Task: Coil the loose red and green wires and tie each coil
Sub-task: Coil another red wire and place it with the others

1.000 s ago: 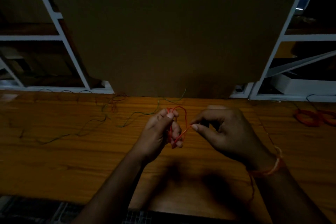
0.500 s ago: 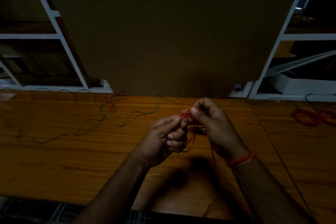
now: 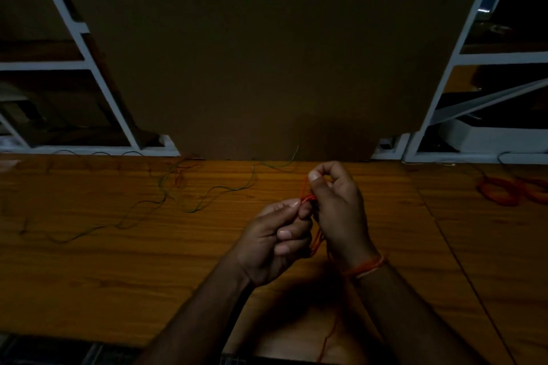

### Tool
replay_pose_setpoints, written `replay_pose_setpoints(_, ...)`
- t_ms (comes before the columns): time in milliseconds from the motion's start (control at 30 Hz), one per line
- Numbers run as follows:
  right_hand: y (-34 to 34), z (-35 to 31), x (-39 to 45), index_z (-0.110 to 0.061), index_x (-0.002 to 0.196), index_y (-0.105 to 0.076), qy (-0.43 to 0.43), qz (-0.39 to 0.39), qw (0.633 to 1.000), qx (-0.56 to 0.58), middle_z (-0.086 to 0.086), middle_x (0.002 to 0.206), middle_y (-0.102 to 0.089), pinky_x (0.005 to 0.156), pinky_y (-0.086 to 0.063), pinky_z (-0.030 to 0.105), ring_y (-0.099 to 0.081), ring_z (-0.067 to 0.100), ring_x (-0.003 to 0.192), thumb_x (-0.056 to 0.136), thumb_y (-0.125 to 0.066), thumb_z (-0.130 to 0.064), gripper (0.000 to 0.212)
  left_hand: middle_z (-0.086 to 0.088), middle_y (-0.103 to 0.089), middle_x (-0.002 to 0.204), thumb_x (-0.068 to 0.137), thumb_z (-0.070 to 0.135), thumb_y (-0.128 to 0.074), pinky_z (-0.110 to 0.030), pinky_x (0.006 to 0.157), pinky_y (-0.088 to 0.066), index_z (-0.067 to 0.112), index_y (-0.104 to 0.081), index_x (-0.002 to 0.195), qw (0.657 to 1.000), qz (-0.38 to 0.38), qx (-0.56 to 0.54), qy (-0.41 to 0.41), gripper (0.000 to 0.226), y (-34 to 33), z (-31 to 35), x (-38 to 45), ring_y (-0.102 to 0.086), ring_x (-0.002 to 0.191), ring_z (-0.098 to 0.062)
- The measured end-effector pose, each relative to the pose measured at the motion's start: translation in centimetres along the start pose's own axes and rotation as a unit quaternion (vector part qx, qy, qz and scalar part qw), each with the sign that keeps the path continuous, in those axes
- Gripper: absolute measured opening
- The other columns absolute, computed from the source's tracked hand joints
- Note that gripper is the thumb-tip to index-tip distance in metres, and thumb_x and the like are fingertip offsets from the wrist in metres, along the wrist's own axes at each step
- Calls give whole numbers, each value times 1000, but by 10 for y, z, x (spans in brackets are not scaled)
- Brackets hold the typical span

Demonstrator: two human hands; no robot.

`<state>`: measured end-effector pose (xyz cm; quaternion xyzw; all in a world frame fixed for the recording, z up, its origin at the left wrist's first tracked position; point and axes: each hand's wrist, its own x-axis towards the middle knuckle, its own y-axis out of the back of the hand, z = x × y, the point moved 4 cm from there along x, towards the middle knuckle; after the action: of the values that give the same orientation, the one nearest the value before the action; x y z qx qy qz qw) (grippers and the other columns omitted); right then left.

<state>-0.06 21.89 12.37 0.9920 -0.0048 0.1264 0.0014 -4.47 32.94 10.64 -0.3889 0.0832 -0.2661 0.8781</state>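
A small coil of red wire (image 3: 315,241) hangs between my two hands above the middle of the wooden table (image 3: 118,275). My left hand (image 3: 275,241) grips the coil, thumb and forefinger pinching its top. My right hand (image 3: 336,210) pinches the red wire's strand just above the coil, fingers curled. A loose tail of the red wire (image 3: 327,338) trails down toward the table's near edge. The loose green wire (image 3: 189,201) snakes over the table to the left, apart from both hands.
A red coil (image 3: 504,191) lies on the table at the far right. A tall brown board (image 3: 267,53) stands at the table's back edge between white shelf frames (image 3: 98,74). Tangled thin wires (image 3: 178,175) lie near the back left.
My right hand has come in from the right to meet the left one and risen slightly, carrying the strand over the coil's top. The left hand kept its hold on the coil.
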Motion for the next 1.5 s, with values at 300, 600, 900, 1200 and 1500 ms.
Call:
replay_pose_setpoints(300,-1,25,-14,-10,95,-55,-156,-61,973,161,-1,59,-43,48,-30,26,-37,12,48,109,-42,-28,26,9,-43,51,100,20,-51,-18,42,-17,8,-60,95,996,85,-31,-29,16,13,2,7,-37,36,0)
replay_pose_setpoints(600,10,25,-3,-1,94,-59,-103,-97,987,77,3,65,-54,47,-41,25,-50,14,53,108,-45,-32,37,6,-49,58,103,16,-51,-17,43,-30,3,-58,110,995,33,-89,-21,17,12,5,7,-39,41,-1)
replay_pose_setpoints(900,41,69,-30,-20,84,-62,-84,-240,963,-93,-6,66,-52,56,-40,26,-49,9,58,105,-52,-37,28,2,-58,76,110,12,-36,-21,50,-37,-1,-44,142,967,29,-220,-127,35,41,42,1,-47,51,-7)
replay_pose_setpoints(1200,50,62,-64,-34,91,-68,-14,-228,949,-217,-10,79,-70,67,-50,25,-67,5,74,96,-65,-26,10,5,-58,73,110,20,-39,-10,47,-43,-2,-48,143,933,219,-104,-267,41,49,76,-4,-54,55,-3)
replay_pose_setpoints(1500,38,-48,-28,-31,91,-67,175,-241,927,-230,-14,79,-62,61,-47,20,-62,10,76,101,-53,-30,17,-9,-66,76,109,29,-42,-28,56,-49,18,-47,143,894,149,410,-99,37,32,27,1,-65,63,-23)
